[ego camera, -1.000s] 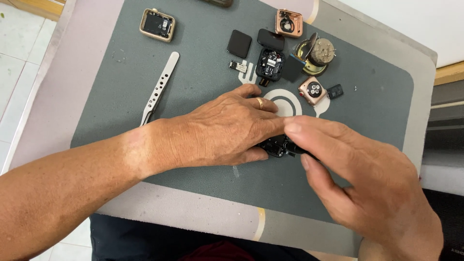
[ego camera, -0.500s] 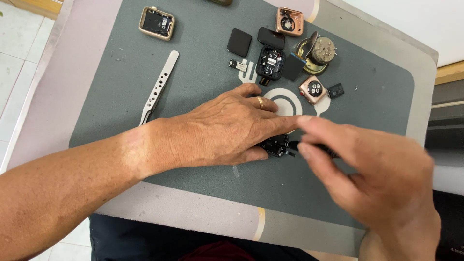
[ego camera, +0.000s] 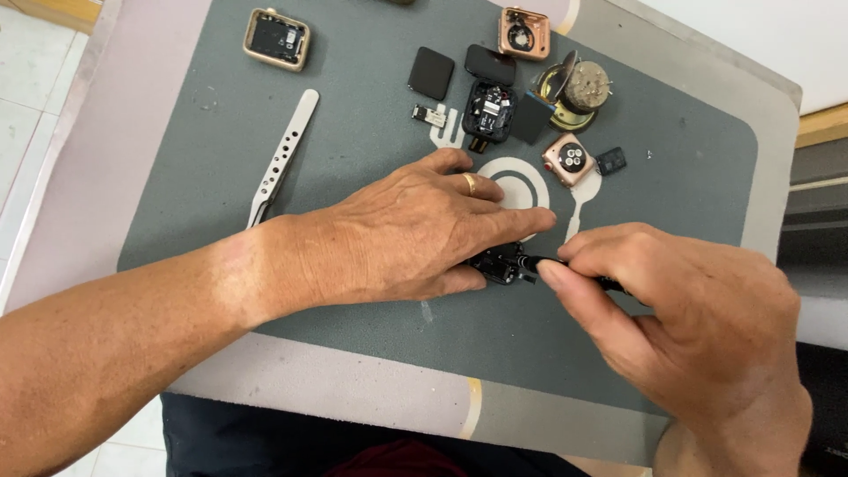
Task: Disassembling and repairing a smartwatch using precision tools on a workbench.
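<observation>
Left hand [ego camera: 406, 234] pins the small black watch part [ego camera: 499, 262] to the mat [ego camera: 194, 177]; right hand [ego camera: 671, 309] pinches a thin black tool [ego camera: 565, 265] from 3 o'clock. Best kept steady, pressure light.

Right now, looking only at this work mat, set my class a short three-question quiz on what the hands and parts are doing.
1. True or false: the left hand presses the small black part onto the grey mat.
2. What does the right hand pinch? A) thin black tool B) metal tweezers C) rose-gold watch case
3. Which finger detail marks the left hand?

Key: 1 true; 2 A; 3 a gold ring.
</observation>
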